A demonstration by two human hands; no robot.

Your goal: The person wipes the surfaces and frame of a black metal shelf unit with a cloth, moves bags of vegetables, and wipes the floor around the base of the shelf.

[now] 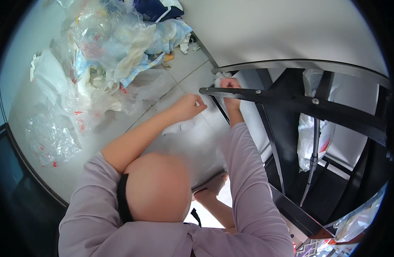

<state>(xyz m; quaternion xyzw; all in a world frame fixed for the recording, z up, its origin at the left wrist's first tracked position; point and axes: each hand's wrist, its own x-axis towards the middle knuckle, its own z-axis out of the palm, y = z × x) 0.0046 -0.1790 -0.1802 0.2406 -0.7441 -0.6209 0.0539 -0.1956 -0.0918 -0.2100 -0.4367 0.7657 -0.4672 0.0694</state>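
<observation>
My right hand (pixel 232 93) reaches behind a black metal bar (pixel 235 93) and grips a crumpled white cloth or wipe (pixel 222 77) beside the black frame. Over the tiled floor, my left hand (pixel 192 107) has curled fingers, with nothing seen in it; its palm is partly hidden. Just below that hand a white piece (pixel 179 127), perhaps paper or plastic, lies on the tiles. The bar crosses in front of my right hand and hides part of it.
Crumpled clear and white plastic bags (pixel 97 70) are heaped on the floor at upper left. A black metal frame (pixel 344 112) with shelves stands at right, holding a white plastic bag (pixel 312 138). A pale panel (pixel 280 32) rises behind. A dark-edged unit (pixel 23 180) stands at left.
</observation>
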